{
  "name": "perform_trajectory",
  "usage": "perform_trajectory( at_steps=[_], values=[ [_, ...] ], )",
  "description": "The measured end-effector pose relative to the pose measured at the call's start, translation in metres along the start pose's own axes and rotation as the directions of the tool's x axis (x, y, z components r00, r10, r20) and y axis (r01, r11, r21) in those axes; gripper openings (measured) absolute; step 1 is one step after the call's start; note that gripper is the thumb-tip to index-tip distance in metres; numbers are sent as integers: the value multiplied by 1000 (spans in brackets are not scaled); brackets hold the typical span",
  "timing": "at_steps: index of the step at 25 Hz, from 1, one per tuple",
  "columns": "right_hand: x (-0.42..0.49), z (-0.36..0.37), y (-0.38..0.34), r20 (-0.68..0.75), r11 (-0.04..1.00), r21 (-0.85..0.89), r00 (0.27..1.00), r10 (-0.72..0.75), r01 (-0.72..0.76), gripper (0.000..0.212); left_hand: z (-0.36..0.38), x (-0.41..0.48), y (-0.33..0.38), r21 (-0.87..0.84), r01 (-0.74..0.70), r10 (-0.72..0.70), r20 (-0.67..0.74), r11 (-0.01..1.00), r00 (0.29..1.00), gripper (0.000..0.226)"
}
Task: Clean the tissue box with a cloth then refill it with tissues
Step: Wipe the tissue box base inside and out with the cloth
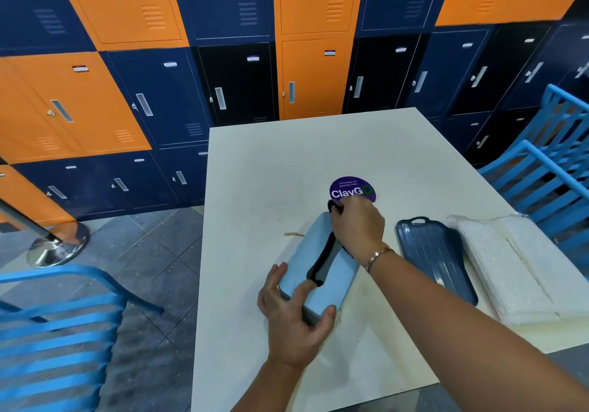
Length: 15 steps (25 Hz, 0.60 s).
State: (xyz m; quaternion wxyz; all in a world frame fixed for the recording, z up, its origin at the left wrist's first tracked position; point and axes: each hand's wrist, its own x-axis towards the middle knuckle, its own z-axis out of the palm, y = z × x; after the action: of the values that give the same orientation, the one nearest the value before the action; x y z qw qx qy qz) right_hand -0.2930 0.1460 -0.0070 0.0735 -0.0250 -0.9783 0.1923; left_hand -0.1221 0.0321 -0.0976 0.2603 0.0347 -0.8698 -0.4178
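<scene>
While both hands grip it, tissue box [314,271] lies diagonally, far end up-right.

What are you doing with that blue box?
The person is cleaning a light blue tissue box on the table. The left hand steadies its near end while the right hand holds a dark cloth at its far end. The dark blue lid and pack of tissues lie to the right.

Pale blue tissue box [314,279]; dark cloth [335,206]; ribbed navy lid [435,257]; purple sticker [352,188]
</scene>
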Motion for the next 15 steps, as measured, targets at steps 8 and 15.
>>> perform_trajectory(
  at_steps=[8, 15],
  values=[
    [-45, -8, -7, 69, 958, 137, 962, -264, 253, 25, 1, 0, 0, -9, 12, -12, 16, 1000, 1000, 40],
    [-58, -9, -11, 60, 951, 111, 953, -298, 290, 27, 1, 0, 2, -12, 8, -8, 18, 1000, 1000, 41]
  ],
)
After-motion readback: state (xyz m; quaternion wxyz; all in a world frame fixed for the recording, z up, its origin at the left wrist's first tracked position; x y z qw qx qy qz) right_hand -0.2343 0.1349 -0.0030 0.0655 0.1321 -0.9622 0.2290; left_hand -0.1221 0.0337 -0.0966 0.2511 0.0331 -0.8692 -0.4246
